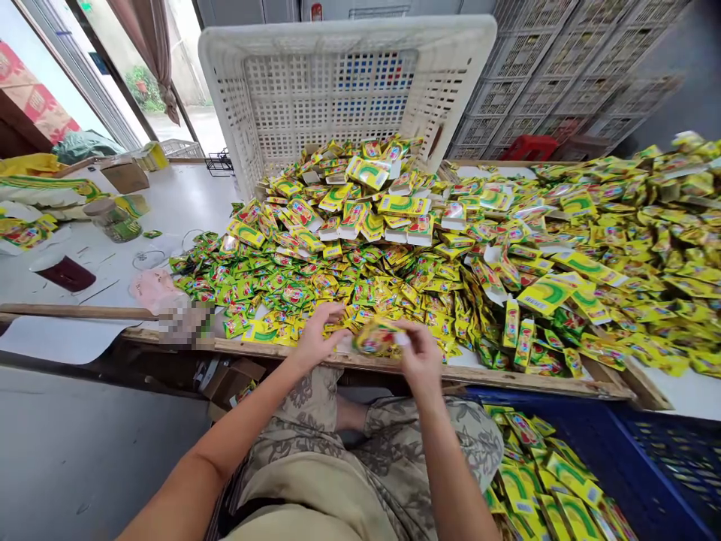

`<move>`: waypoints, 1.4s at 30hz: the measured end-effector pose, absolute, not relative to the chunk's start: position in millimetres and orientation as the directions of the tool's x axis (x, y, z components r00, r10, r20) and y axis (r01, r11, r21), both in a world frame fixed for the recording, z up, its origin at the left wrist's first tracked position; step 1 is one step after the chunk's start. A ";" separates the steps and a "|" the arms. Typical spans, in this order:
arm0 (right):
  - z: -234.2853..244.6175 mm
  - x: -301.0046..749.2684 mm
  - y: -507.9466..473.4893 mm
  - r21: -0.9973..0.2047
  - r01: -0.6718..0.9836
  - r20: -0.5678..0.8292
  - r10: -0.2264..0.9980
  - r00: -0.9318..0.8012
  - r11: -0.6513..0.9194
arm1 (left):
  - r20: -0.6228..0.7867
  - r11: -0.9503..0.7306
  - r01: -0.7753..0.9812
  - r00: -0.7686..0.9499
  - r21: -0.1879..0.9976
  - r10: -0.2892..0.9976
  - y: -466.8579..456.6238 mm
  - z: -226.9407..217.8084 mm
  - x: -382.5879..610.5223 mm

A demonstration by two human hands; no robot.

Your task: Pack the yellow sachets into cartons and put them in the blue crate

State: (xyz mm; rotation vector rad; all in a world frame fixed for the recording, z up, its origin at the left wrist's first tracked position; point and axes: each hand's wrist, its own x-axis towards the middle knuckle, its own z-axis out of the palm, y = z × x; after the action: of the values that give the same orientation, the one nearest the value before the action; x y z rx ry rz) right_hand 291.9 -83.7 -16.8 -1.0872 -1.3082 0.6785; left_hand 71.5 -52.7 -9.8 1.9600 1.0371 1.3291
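Note:
My right hand grips a small yellow carton by its right end, fingers wrapped round it. The carton is smeared by motion and shows a red picture and a white end. To its left, my left hand hovers at the front edge of the heap, thumb and fingers apart, with nothing visible between them. Just beyond both hands lie many small green and yellow packets. Flat and folded yellow cartons are piled behind them, spilling from a tipped white plastic crate.
A wooden strip edges the table. More yellow packets are heaped at right. Below right, a blue crate holds filled-looking yellow cartons. At left stand a jar, a dark red cup and a pink cloth.

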 end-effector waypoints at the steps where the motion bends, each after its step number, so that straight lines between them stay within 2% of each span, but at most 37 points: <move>1: -12.8 306.9 -92.7 -0.921 0.087 0.384 0.847 0.368 0.380 | 0.508 -0.533 0.295 0.164 0.793 0.846 -52.3 -7.3 67.8; 2: -10.5 322.7 -102.4 -0.897 -0.030 0.353 0.757 0.550 0.440 | 0.502 -0.513 0.311 0.121 0.800 0.856 -51.2 -5.8 63.7; 3: -10.1 337.5 -112.3 -0.861 -0.143 0.302 0.715 0.630 0.489 | 0.495 -0.492 0.337 0.085 0.803 0.865 -49.7 -5.6 59.8; 5: -15.4 357.4 -129.6 -0.814 -0.309 0.216 0.750 0.625 0.492 | 0.474 -0.445 0.402 0.031 0.800 0.880 -45.7 -8.2 54.1; 7: -27.2 358.2 -139.3 -0.818 -0.327 0.197 0.765 0.613 0.472 | 0.449 -0.400 0.458 0.002 0.794 0.893 -41.8 -12.8 53.9; 10: -45.4 331.1 -133.3 -0.894 -0.285 0.191 0.869 0.457 0.346 | 0.426 -0.382 0.532 0.043 0.756 0.904 -36.9 -17.1 62.9; 12: -49.3 308.9 -117.3 -0.954 -0.172 0.184 0.932 0.311 0.246 | 0.427 -0.399 0.568 0.092 0.720 0.900 -34.0 -17.1 70.8; 15: -41.1 287.4 -86.2 -0.956 0.197 0.238 0.967 0.091 0.217 | 0.437 -0.410 0.605 0.112 0.682 0.892 -29.7 -15.0 78.6; 17: -33.6 281.1 -67.2 -0.832 0.469 0.316 0.948 -0.040 0.297 | 0.442 -0.406 0.623 0.106 0.669 0.891 -26.3 -13.0 80.8; 19: -30.1 277.3 -53.5 -0.671 0.643 0.353 0.922 -0.160 0.369 | 0.442 -0.400 0.642 0.104 0.654 0.891 -21.2 -10.2 83.3; 21: -31.6 273.8 -45.9 -0.557 0.734 0.337 0.914 -0.228 0.388 | 0.438 -0.395 0.665 0.113 0.634 0.892 -12.7 -6.6 88.8; 24: -38.1 268.9 -42.7 -0.492 0.791 0.318 0.921 -0.225 0.363 | 0.420 -0.368 0.730 0.122 0.576 0.899 7.2 -2.3 104.5; 26: -41.7 267.4 -42.1 -0.516 0.772 0.344 0.915 -0.210 0.371 | 0.384 -0.318 0.789 0.114 0.526 0.916 22.3 -1.7 117.4; 29: -43.3 269.5 -40.3 -0.633 0.669 0.414 0.901 -0.132 0.389 | 0.317 -0.269 0.826 0.117 0.495 0.941 39.2 -4.0 131.5; 33: -37.3 278.2 -40.7 -0.784 0.515 0.470 0.874 0.126 0.347 | 0.364 -0.323 0.758 0.121 0.566 0.923 40.7 -4.5 130.0; 35: -32.2 281.2 -42.9 -0.858 0.414 0.420 0.879 0.227 0.303 | 0.383 -0.360 0.628 0.105 0.690 0.918 32.9 0.0 124.1; 38: -23.7 278.9 -46.0 -0.967 0.152 0.243 0.924 0.296 0.206 | 0.317 -0.330 0.291 0.093 0.898 0.944 14.6 10.5 118.1; 40: -18.6 273.6 -47.4 -0.987 0.009 0.156 0.947 0.281 0.160 | 0.218 -0.228 0.077 0.121 0.971 0.968 0.1 15.7 117.5; 42: -15.2 267.9 -48.6 -0.987 -0.045 0.138 0.959 0.246 0.153 | 0.110 -0.099 -0.078 0.155 0.992 0.982 -13.4 17.0 118.4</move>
State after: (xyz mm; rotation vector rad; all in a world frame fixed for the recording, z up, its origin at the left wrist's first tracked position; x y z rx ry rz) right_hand 267.9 -48.6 -15.2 -1.1617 -1.0497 0.9538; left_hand 118.4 -13.4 17.0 1.3043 0.9879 1.1975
